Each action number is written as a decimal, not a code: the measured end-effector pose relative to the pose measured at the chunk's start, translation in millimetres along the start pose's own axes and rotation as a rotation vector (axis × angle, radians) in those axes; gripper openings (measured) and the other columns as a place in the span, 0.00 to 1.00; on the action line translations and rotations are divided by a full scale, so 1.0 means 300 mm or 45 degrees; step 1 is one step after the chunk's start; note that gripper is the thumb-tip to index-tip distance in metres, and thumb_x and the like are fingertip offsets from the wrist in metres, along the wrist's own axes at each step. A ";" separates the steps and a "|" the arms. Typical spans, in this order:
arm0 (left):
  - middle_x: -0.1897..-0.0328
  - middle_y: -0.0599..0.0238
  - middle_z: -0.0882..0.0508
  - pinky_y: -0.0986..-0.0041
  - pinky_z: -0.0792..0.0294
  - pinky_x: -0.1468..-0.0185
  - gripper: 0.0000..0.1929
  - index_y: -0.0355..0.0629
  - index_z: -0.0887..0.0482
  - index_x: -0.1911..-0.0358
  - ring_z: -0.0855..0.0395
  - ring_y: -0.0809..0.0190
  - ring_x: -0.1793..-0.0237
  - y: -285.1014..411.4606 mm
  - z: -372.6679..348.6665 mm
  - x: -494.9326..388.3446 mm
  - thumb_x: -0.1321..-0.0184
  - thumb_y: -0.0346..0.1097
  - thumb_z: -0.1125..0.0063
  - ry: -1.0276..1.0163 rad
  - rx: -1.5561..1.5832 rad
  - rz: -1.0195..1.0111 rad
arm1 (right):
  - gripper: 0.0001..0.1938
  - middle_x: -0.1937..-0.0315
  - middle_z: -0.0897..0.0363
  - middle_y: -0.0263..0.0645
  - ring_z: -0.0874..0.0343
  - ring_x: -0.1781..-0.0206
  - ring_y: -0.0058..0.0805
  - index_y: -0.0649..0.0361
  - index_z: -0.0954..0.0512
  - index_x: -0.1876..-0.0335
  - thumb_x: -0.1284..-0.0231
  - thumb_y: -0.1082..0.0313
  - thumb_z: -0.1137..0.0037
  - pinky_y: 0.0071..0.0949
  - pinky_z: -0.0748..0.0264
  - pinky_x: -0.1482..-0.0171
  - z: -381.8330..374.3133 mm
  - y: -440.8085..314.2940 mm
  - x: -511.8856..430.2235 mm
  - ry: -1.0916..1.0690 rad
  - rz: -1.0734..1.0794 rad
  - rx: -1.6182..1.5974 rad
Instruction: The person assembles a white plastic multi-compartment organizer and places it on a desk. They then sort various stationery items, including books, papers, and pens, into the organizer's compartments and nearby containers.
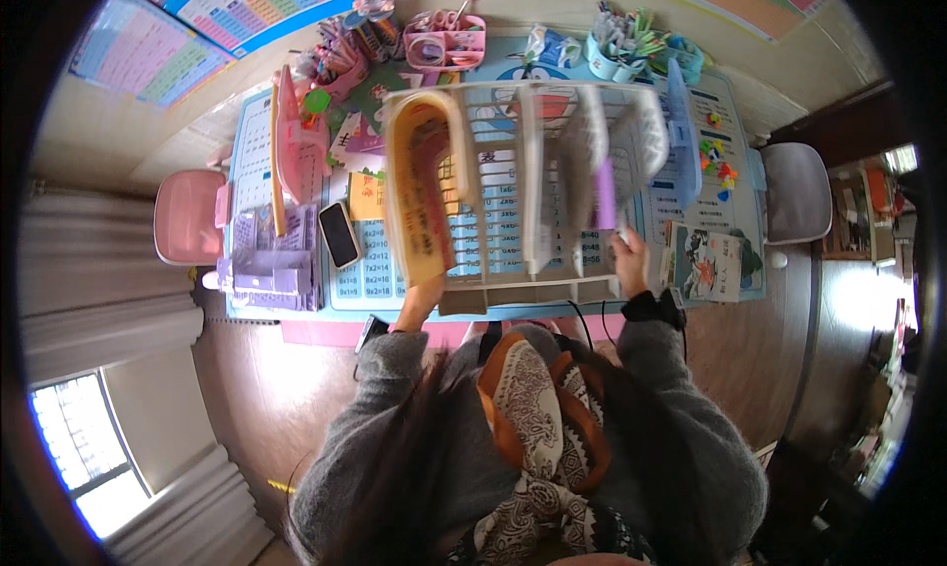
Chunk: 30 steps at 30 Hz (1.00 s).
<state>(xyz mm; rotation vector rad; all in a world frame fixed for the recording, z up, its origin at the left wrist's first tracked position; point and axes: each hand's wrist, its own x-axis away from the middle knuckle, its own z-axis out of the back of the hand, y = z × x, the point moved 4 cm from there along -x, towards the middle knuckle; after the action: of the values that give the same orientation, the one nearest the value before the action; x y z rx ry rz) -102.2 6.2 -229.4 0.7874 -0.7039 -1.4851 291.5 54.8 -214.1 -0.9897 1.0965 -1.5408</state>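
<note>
A white plastic desktop file rack [531, 196] with upright dividers is above the middle of the desk, somewhat blurred. My left hand [422, 300] grips its near left corner, the fingers partly hidden beneath it. At the near right corner my right hand [630, 261] holds the rack's edge. Curled inside the left compartment is a yellow-covered booklet [416, 196]. A purple item [606, 195] stands in a right-hand compartment, beside grey and white dividers. The patterned desk mat, with a blue cartoon figure and multiplication tables, shows through the slats.
Left of the rack lie a smartphone [339, 235], purple packets [274, 270] and a pink book stand [297, 148]. On the right are a blue book stand [684, 137], small colourful toys [718, 168] and booklets [703, 263]. Pen holders [608, 64] and a pink organizer [445, 42] line the back.
</note>
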 end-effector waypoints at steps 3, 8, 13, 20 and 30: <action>0.64 0.39 0.21 0.56 0.30 0.58 0.17 0.39 0.28 0.48 0.25 0.34 0.59 0.105 -0.092 -0.044 0.43 0.29 0.55 -0.090 -0.063 -0.053 | 0.10 0.65 0.24 0.30 0.29 0.64 0.16 0.66 0.25 0.53 0.38 0.71 0.50 0.19 0.31 0.61 0.142 0.024 0.003 -0.003 0.054 -0.030; 0.62 0.35 0.22 0.52 0.32 0.56 0.24 0.47 0.33 0.40 0.25 0.33 0.58 0.183 -0.205 -0.113 0.42 0.30 0.59 -0.111 0.073 0.264 | 0.19 0.46 0.30 0.42 0.31 0.43 0.32 0.66 0.34 0.42 0.34 0.64 0.55 0.30 0.36 0.43 0.230 0.142 -0.033 -0.146 0.327 0.512; 0.61 0.36 0.22 0.52 0.31 0.56 0.19 0.43 0.28 0.45 0.25 0.33 0.57 0.140 -0.270 -0.153 0.42 0.31 0.59 -0.038 0.014 0.282 | 0.08 0.63 0.29 0.41 0.30 0.58 0.33 0.65 0.29 0.58 0.38 0.70 0.52 0.28 0.35 0.52 0.218 0.229 -0.102 0.054 0.135 0.184; 0.71 0.57 0.20 0.63 0.31 0.64 0.10 0.38 0.22 0.64 0.22 0.51 0.67 0.042 -0.284 -0.222 0.42 0.28 0.59 0.005 -0.337 0.136 | 0.19 0.45 0.27 0.45 0.29 0.45 0.45 0.58 0.33 0.38 0.33 0.65 0.55 0.35 0.33 0.43 0.129 0.127 -0.193 -0.025 -0.123 0.455; 0.57 0.60 0.18 0.69 0.31 0.53 0.15 0.35 0.24 0.54 0.22 0.61 0.55 0.098 -0.138 -0.234 0.39 0.38 0.47 -0.269 0.562 0.847 | 0.32 0.39 0.36 0.53 0.32 0.42 0.50 0.64 0.47 0.32 0.39 0.62 0.50 0.41 0.32 0.45 0.065 -0.164 -0.312 -0.401 0.179 0.978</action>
<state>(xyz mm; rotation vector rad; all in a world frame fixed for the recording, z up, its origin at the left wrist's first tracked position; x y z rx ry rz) -50.2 75.4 -224.9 0.6311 -1.3344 -0.8161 317.2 149.1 -169.0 -0.5713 0.2869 -1.4456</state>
